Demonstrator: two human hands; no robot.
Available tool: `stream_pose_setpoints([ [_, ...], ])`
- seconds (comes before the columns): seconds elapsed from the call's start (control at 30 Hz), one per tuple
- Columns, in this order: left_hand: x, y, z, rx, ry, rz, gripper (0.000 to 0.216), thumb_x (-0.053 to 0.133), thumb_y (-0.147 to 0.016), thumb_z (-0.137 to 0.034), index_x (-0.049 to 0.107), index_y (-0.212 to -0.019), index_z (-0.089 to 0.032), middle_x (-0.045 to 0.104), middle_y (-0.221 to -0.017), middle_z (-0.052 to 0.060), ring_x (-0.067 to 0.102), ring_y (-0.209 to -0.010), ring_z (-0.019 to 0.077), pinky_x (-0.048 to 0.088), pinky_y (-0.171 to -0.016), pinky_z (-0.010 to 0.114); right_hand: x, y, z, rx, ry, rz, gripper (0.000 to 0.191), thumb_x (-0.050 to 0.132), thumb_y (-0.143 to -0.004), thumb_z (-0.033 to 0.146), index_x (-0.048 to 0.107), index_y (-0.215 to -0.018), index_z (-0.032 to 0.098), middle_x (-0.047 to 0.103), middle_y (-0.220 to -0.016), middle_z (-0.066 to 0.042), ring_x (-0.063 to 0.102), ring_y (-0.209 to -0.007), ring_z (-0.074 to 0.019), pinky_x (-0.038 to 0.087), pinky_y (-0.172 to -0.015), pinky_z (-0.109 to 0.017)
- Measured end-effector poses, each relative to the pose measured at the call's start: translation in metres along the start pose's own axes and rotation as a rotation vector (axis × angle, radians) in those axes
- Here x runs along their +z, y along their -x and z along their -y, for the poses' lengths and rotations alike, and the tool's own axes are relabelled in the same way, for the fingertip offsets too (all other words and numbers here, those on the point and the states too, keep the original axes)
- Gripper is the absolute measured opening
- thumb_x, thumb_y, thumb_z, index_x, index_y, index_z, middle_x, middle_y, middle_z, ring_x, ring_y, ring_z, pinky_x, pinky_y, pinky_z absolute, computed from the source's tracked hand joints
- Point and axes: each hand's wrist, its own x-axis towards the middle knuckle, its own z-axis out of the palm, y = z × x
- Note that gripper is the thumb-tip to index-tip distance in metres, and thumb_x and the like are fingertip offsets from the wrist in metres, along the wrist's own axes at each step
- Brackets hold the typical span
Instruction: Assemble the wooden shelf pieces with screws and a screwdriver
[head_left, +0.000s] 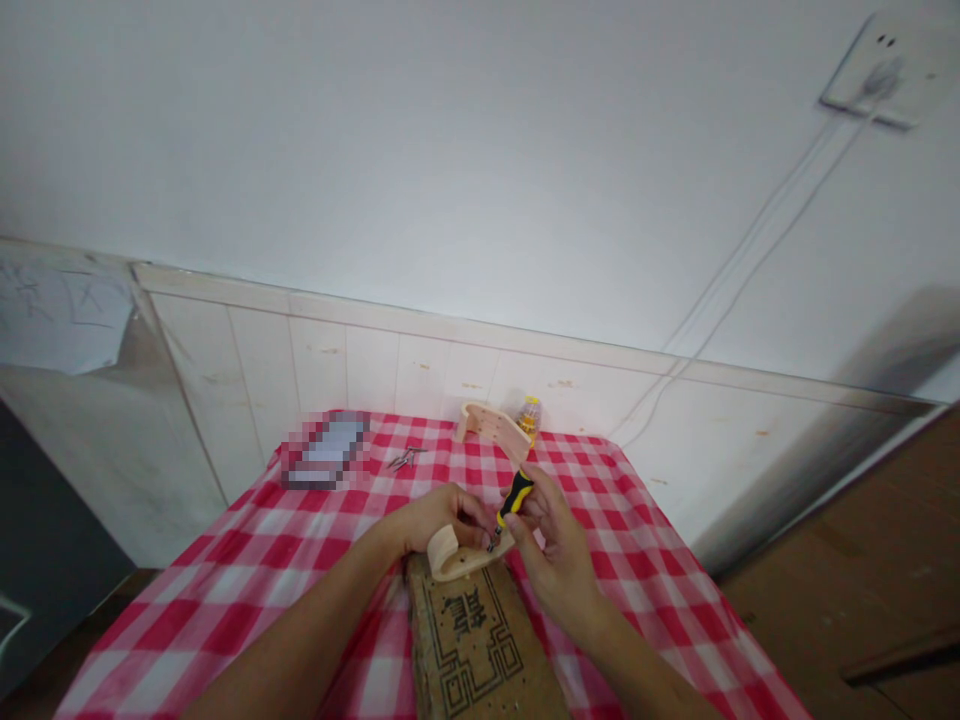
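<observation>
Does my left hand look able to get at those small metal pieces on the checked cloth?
Probably yes: only cloth shows between your left hand and the small metal pieces, though it may have to leave the nearer wooden part.

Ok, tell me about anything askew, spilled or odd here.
The white panelled wall at the back bears scattered brownish marks, odd against its pale surface. The dark-edged rectangular object at back left on the red-and-white checked tablecloth looks pixelated, so its condition is unclear. No spill shows.
</observation>
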Motion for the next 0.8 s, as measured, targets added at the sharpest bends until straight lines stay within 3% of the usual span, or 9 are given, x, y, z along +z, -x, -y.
stream_pose_setpoints([
  [0.47, 0.0005, 0.0006, -0.0017, -0.007, 0.014, -0.011, 0.03, 0.085, -0.068, -0.04, 0.083, -0.081, -0.014, 0.075, -0.078, 0.005, 0.059, -0.067, 0.0143, 0.045, -0.065, 0.024, -0.0012, 0.0001, 0.0001, -0.022, 0.069, -0.035, 0.047, 0.065, -0.097, 0.03, 0.054, -0.142, 0.029, 0.07, -0.119, -0.01, 0.071, -0.098, -0.0228, 0.061, -0.085, -0.038],
  [0.8, 0.0012, 0.001, -0.0029, -0.017, 0.035, 0.005, 0.036, 0.087, -0.066, -0.048, 0.082, -0.08, -0.014, 0.073, -0.077, 0.003, 0.059, -0.069, 0.0148, 0.046, -0.069, 0.025, -0.0011, -0.0015, 0.0023, -0.043, 0.087, -0.035, 0.047, 0.067, -0.097, 0.031, 0.056, -0.142, 0.031, 0.071, -0.119, -0.009, 0.072, -0.095, -0.0228, 0.062, -0.079, -0.036],
])
